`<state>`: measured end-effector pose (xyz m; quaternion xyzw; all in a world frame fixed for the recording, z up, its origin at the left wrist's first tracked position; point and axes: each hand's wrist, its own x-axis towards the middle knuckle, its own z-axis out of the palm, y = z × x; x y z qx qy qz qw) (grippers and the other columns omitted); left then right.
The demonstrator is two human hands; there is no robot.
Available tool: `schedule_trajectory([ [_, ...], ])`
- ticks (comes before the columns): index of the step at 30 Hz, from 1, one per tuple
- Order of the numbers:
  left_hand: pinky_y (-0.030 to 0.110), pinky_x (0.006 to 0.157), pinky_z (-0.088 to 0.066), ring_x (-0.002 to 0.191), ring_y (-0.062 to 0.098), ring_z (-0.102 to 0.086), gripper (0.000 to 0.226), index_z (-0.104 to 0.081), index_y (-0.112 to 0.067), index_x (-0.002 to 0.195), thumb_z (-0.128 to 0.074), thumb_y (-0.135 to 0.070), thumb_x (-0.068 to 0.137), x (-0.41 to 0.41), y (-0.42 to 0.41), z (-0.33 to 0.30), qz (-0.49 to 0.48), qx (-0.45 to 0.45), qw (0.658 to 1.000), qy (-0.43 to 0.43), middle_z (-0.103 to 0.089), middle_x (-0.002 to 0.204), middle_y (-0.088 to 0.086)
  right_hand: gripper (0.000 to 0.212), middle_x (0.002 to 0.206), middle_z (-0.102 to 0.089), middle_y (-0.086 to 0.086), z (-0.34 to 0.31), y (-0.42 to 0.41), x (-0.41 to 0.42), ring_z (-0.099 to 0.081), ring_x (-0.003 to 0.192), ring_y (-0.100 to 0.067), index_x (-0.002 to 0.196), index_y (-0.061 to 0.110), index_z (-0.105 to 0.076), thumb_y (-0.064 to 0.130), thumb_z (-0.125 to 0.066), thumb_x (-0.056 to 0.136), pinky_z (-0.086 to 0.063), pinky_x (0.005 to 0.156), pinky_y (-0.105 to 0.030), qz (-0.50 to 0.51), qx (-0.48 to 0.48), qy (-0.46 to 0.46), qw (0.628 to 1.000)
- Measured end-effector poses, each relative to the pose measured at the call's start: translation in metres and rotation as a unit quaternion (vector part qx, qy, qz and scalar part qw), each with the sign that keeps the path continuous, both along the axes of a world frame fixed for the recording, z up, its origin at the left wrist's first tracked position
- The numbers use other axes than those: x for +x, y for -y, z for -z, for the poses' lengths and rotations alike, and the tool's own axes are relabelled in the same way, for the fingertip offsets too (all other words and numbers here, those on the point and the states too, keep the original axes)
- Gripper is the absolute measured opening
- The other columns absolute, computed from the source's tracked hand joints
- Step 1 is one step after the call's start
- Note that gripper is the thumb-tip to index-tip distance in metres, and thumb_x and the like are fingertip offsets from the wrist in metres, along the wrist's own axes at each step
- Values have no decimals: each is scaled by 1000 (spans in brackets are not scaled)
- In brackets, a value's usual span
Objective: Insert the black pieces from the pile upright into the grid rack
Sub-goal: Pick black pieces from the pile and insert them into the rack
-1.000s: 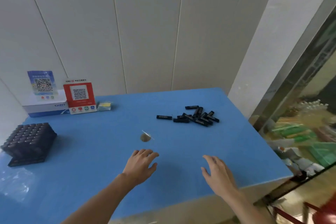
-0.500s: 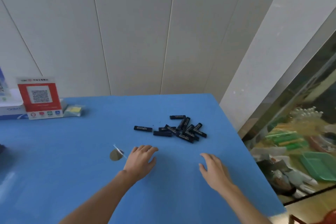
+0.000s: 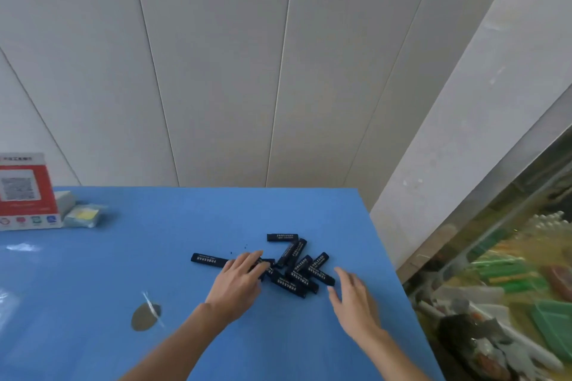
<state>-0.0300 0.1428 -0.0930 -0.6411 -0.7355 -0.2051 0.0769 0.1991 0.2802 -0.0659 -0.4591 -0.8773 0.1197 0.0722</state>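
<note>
Nine or so black pieces [image 3: 292, 269] lie heaped between two hands; left hand [image 3: 240, 283], fingers straight, touches the heap's edge; right hand [image 3: 353, 300] hovers beside it, fingers relaxed.

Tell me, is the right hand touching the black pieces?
Cannot tell. In the head view the right hand has fingertips right beside the pile of black pieces; no clear gap or contact shows.

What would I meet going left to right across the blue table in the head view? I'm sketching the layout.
Red QR sign → yellow-topped packet → round grey patch → lone black piece → left hand → pile of black pieces → right hand.
</note>
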Motion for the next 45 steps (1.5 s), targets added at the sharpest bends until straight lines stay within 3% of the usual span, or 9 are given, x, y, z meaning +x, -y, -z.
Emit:
schedule_trajectory([
  [4, 30, 78, -52, 108, 15, -47, 55, -64, -22, 107, -80, -8, 56, 13, -6, 7, -43, -7, 999, -6, -62, 115, -3, 41, 79, -63, 0, 14, -17, 0, -60, 70, -22, 101, 14, -64, 33, -81, 69, -52, 57, -32, -48, 62, 7, 997],
  [6, 29, 77, -52, 105, 15, -48, 55, -65, -21, 105, -82, -6, 55, 20, -6, 10, -59, -7, 998, -5, -62, 112, -4, 38, 75, -59, 1, 22, -23, 1, -58, 64, -21, 91, 16, -68, 32, -85, 62, -50, 51, -31, -58, 70, -9, 996],
  [11, 24, 74, -50, 88, 13, -57, 58, -60, -27, 103, -83, -6, 55, 26, -9, 8, -95, -25, 995, 12, -62, 99, -10, 30, 76, -54, 2, 31, -35, 4, -56, 64, -21, 83, 21, -68, 30, -86, 61, -50, 51, -31, -82, 52, -54, 994],
  [16, 21, 72, -49, 87, 9, -62, 38, -64, -30, 96, -85, -26, 64, 37, -13, 1, -118, -46, 992, 20, -65, 98, -15, 30, 79, -55, 4, 37, -42, 7, -57, 69, -21, 81, 23, -64, 28, -86, 61, -51, 56, -31, -101, 0, -112, 989],
  [25, 18, 71, -35, 73, 9, -59, 44, -53, -31, 98, -81, -16, 68, 60, -5, -20, -174, -77, 981, 41, -62, 88, -17, 8, 84, -55, 11, 21, -52, 14, -51, 85, -15, 90, 19, -60, 19, -66, 85, -40, 70, -26, -113, -103, -234, 960],
  [31, 27, 62, -42, 79, 24, -59, 45, -54, -29, 116, -66, -3, 81, 82, 16, -42, -219, -47, 966, 126, -61, 102, -3, 14, 84, -61, 10, -3, -56, 10, -58, 80, -13, 93, 18, -62, 9, -67, 84, -50, 70, -30, -154, -119, -294, 936],
  [35, 34, 54, -44, 72, 20, -54, 47, -47, -31, 125, -56, -4, 89, 97, 40, -46, -249, -43, 954, 162, -54, 109, -2, 16, 87, -62, 8, -20, -42, 1, -59, 80, -8, 95, 20, -62, 8, -65, 85, -50, 69, -27, -190, -144, -315, 919],
  [41, 42, 65, -49, 75, 29, -53, 61, -20, -50, 133, -47, -12, 94, 105, 86, -44, -278, -57, 937, 202, -41, 109, -4, 18, 87, -65, 5, -34, 6, -8, -59, 83, -1, 97, 16, -66, 6, -68, 83, -43, 67, -6, -245, -174, -324, 897],
  [45, 42, 68, -49, 76, 28, -52, 68, -13, -57, 134, -46, -12, 95, 106, 125, -44, -276, -42, 933, 228, -38, 107, -4, 20, 92, -64, 7, -40, 45, -10, -58, 85, -1, 101, 18, -66, 7, -66, 85, -45, 68, -7, -283, -195, -297, 891],
])
